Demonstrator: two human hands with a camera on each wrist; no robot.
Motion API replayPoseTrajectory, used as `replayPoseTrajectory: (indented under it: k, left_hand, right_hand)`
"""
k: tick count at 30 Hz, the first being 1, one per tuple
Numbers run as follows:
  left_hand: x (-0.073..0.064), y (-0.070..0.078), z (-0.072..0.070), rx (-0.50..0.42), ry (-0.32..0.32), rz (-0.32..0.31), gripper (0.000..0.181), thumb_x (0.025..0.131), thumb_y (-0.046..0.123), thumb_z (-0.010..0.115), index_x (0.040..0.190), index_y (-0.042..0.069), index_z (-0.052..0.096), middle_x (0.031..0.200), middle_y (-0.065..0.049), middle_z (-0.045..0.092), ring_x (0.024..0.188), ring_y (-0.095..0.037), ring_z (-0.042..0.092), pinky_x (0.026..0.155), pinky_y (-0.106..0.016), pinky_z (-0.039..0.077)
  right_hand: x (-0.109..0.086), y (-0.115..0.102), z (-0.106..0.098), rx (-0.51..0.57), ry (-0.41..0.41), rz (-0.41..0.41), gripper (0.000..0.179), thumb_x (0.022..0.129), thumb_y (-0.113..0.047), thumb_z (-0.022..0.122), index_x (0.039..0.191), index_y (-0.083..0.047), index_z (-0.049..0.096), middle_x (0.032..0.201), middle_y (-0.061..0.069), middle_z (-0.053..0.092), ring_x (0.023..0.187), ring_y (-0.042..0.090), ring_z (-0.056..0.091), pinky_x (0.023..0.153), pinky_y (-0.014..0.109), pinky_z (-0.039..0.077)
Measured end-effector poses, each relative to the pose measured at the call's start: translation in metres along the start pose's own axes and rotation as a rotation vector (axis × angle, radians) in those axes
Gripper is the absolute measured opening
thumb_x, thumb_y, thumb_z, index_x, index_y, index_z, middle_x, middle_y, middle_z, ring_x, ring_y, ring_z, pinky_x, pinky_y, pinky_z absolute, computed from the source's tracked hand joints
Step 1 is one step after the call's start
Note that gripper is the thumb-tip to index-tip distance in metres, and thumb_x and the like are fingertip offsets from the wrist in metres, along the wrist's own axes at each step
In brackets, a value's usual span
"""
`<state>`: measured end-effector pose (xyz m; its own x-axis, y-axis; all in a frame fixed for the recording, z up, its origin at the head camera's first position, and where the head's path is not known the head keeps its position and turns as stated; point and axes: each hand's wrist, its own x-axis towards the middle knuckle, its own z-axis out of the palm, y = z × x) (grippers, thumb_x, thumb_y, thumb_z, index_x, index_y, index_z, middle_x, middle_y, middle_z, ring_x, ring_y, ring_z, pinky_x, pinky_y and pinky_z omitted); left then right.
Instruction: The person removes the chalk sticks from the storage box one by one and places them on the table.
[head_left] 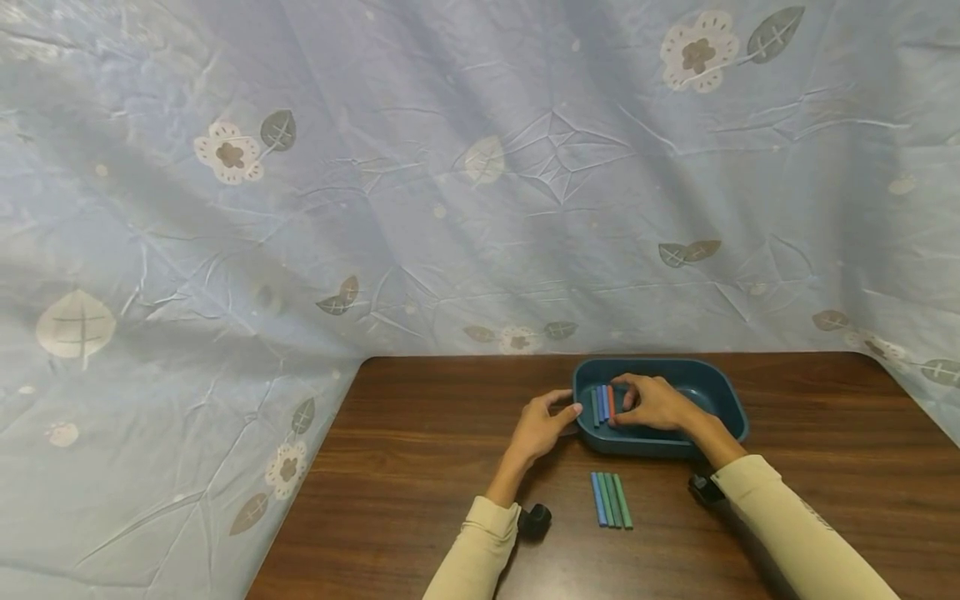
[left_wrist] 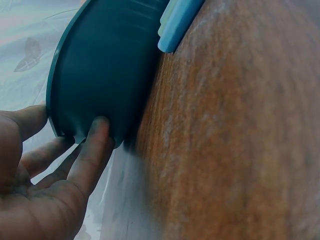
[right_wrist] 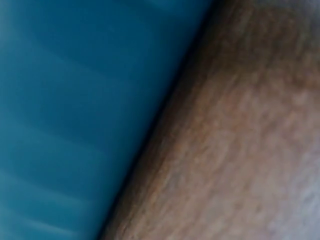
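Note:
A dark teal plastic tub sits near the table's back edge. My left hand holds its left end, thumb at the rim; in the left wrist view, the fingers of the left hand press its outer wall. Inside the tub, at the left, lies a row of chalk-like sticks, one green, some blue and one red stick. My right hand reaches over the front rim and pinches the red stick lengthwise between thumb and fingers. The right wrist view shows only the tub wall and table.
In front of the tub, several similar sticks lie side by side on the brown wooden table: a blue stick at the left and green sticks beside it. A pale patterned curtain hangs behind the table and at its left.

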<state>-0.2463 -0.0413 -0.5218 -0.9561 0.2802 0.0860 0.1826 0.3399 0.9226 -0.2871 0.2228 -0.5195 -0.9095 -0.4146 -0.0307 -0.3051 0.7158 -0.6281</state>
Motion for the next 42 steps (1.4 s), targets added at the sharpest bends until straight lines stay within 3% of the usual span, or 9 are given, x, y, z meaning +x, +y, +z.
replayPoseTrajectory:
  k: [9, 20, 27, 30, 42]
  left_hand:
    - [0.000, 0.001, 0.000, 0.013, 0.008, -0.007, 0.046, 0.106, 0.030, 0.071, 0.144, 0.005, 0.068, 0.143, -0.014, 0.071, 0.136, -0.031, 0.065, 0.118, -0.052, 0.049]
    - [-0.001, 0.000, 0.000, -0.026, -0.008, -0.013, 0.046, 0.106, 0.028, 0.071, 0.144, 0.004, 0.067, 0.140, -0.015, 0.073, 0.118, -0.023, 0.075, 0.111, -0.044, 0.055]
    - [-0.001, -0.002, -0.001, -0.108, -0.032, -0.020, 0.048, 0.106, 0.026, 0.071, 0.146, 0.001, 0.064, 0.135, -0.018, 0.074, 0.102, -0.025, 0.081, 0.092, -0.033, 0.065]
    - [0.000, -0.002, 0.000, -0.145, -0.040, -0.026, 0.048, 0.106, 0.024, 0.071, 0.146, 0.000, 0.063, 0.134, -0.020, 0.074, 0.100, -0.027, 0.082, 0.088, -0.034, 0.066]
    - [0.001, -0.002, -0.001, -0.142, -0.046, -0.035, 0.049, 0.106, 0.026, 0.071, 0.147, 0.000, 0.063, 0.137, -0.020, 0.072, 0.099, -0.024, 0.082, 0.087, -0.031, 0.065]
  right_hand:
    - [0.002, 0.000, -0.002, 0.008, -0.037, 0.005, 0.081, 0.089, -0.033, 0.088, 0.151, 0.007, 0.054, 0.092, 0.004, 0.067, 0.075, 0.015, 0.059, 0.069, 0.032, 0.051]
    - [-0.001, -0.004, -0.005, -0.001, -0.012, -0.010, 0.077, 0.088, -0.030, 0.090, 0.146, 0.007, 0.056, 0.089, 0.003, 0.066, 0.072, 0.014, 0.060, 0.066, 0.030, 0.052]
    - [-0.004, -0.010, -0.011, -0.038, 0.023, -0.033, 0.077, 0.086, -0.033, 0.091, 0.145, 0.004, 0.058, 0.093, 0.003, 0.069, 0.075, 0.012, 0.063, 0.067, 0.030, 0.053]
    - [-0.007, -0.014, -0.015, -0.044, 0.035, -0.048, 0.079, 0.087, -0.035, 0.091, 0.146, 0.003, 0.057, 0.096, 0.005, 0.070, 0.077, 0.012, 0.064, 0.068, 0.030, 0.055]
    - [-0.024, -0.041, -0.030, -0.051, 0.065, -0.087, 0.083, 0.086, -0.044, 0.091, 0.148, -0.001, 0.056, 0.097, 0.002, 0.069, 0.075, 0.012, 0.061, 0.066, 0.029, 0.052]
